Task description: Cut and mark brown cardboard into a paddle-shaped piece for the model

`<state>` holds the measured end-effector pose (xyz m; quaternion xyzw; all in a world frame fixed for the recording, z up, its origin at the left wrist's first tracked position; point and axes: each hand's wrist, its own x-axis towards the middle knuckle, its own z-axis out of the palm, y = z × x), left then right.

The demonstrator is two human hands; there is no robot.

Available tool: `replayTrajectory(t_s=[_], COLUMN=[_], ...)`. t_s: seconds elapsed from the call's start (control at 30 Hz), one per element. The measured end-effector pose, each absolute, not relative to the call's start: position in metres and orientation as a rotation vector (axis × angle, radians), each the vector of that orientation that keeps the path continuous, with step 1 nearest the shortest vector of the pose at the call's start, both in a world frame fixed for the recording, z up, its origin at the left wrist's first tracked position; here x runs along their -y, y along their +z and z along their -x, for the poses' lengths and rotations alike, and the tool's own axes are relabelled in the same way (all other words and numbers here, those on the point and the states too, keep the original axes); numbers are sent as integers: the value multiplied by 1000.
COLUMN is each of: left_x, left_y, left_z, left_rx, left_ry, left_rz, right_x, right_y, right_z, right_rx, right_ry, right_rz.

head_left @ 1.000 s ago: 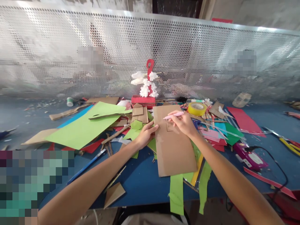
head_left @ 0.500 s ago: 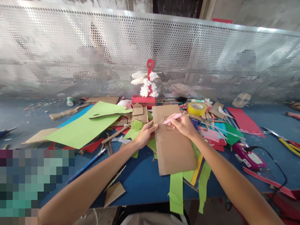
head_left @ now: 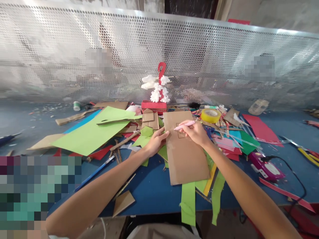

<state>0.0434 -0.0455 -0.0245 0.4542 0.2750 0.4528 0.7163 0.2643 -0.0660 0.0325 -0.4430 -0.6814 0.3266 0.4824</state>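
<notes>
While open left hand (head_left: pixel 156 142) presses cardboard (head_left: pixel 185 156) | right grip (head_left: pixel 196 132) closed on pink pen (head_left: pixel 184 125) | tape roll (head_left: pixel 210 115) beside

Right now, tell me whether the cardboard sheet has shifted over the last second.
No. The cardboard sheet keeps its far right corner just left of the yellow tape roll, as before; the left hand rests on its left edge.

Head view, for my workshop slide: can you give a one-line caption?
Right hand holds a pink pen on a cardboard sheet while the left hand presses its edge.
</notes>
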Motion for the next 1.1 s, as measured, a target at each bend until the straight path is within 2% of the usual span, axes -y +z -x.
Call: replayTrajectory(t_s=[0.33,0.67,1.1], left_x=[49,51,51], left_y=[-18,-19,-20], left_z=[-42,-44,-44], left_rx=[-776,-742,-748], left_ry=[1075,1168,1155], left_rz=[-1029,-1051,-1033], right_x=[69,81,77], right_y=[28,39,23], right_z=[-260,-253,-259], right_rx=[1624,1598,1553], right_ry=[782,711,678], right_rz=[1038,1077,1063])
